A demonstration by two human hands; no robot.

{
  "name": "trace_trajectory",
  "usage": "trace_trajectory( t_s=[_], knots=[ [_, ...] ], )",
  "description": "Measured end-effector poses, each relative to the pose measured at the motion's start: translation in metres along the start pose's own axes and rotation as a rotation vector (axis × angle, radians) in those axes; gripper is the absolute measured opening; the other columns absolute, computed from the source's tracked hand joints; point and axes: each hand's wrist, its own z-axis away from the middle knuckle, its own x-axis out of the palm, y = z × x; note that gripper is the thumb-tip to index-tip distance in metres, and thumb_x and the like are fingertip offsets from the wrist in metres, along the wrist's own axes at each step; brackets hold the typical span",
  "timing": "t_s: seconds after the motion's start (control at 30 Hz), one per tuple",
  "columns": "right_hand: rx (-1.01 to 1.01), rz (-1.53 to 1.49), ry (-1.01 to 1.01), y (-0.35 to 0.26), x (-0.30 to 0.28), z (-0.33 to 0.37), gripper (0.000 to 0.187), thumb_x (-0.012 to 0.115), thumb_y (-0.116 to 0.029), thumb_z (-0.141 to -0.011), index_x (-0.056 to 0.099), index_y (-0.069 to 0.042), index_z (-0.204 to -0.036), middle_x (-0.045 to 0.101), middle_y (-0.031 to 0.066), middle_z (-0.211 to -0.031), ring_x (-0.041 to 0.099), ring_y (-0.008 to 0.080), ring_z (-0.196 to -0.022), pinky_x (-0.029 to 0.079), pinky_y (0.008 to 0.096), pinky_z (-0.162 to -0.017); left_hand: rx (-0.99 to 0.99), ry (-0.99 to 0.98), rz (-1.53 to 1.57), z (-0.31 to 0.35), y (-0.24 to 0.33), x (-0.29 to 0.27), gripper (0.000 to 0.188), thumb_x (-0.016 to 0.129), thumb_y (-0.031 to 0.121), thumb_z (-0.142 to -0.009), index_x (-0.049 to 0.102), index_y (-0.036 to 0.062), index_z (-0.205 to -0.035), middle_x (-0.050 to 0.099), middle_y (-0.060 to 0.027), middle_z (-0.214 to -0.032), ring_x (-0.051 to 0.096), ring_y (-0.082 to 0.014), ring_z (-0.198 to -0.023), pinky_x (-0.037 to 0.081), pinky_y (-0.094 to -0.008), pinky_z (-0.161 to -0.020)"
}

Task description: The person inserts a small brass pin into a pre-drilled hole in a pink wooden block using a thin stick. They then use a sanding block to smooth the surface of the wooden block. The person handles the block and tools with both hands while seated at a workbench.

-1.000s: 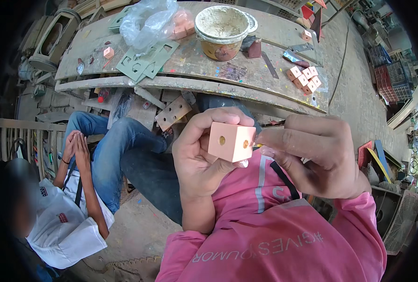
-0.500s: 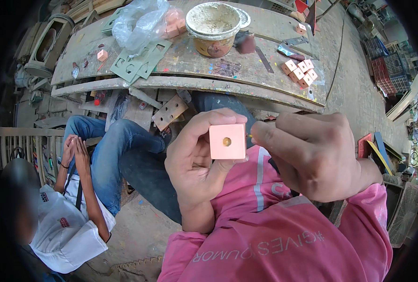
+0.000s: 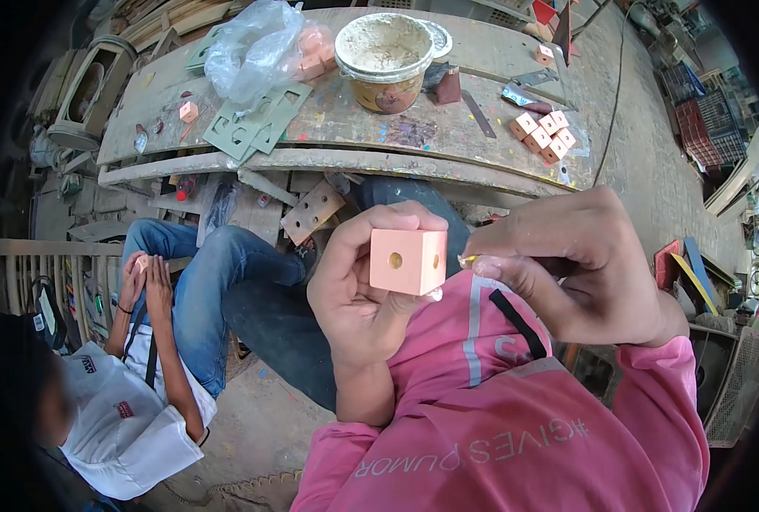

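My left hand point(image 3: 351, 299) grips a pink cube point(image 3: 388, 275) between its thumb and fingers. A round hole shows in the face toward me, and another in the right face. Just right of the cube, my right hand point(image 3: 580, 256) pinches a small thin yellow piece point(image 3: 468, 258) with pale stuff at its end; its kind is too small to make out. The piece is apart from the cube. Whitish smears mark both thumb tips.
Ahead stands a worktable point(image 3: 328, 136) with a bucket of pale paste point(image 3: 385, 85), several pink cubes point(image 3: 543, 136), green cutout sheets point(image 3: 256, 124) and a plastic bag point(image 3: 252, 55). At left a seated person point(image 3: 141, 367) holds a pink cube point(image 3: 142, 263).
My left hand has turned the cube so its right face shows. My right hand has drawn slightly away from it and rotated. The other person's hands have parted slightly, showing their cube.
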Motion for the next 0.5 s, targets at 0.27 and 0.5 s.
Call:
trace_trajectory(
  t_s=[0.27, 0.5],
  knots=[
    [0.186, -0.053, 0.056, 0.000, 0.007, 0.001, 0.021, 0.070, -0.006, -0.076, 0.060, 0.002, -0.092, 0.061, 0.0045, -0.075, 0.048, 0.0096, -0.054, 0.034, 0.0218, -0.050, -0.084, 0.005, 0.159, -0.002, 0.000, -0.001, 0.058, 0.075, 0.024, -0.076, 0.046, -0.0043, -0.117, 0.059, -0.0188, -0.101, 0.058, -0.0159, -0.086, 0.047, -0.0246, -0.073],
    [0.335, -0.436, 0.321, 0.011, 0.034, -0.012, 0.036, 0.075, -0.011, -0.076, 0.051, -0.003, -0.101, 0.042, -0.0084, -0.068, 0.029, -0.0021, -0.055, 0.019, 0.0156, -0.049, -0.270, -0.042, 0.284, -0.001, 0.000, 0.002, 0.068, 0.078, 0.031, -0.072, 0.046, -0.0067, -0.118, 0.059, -0.0171, -0.101, 0.060, -0.0199, -0.093, 0.049, -0.0285, -0.080]
  ],
)
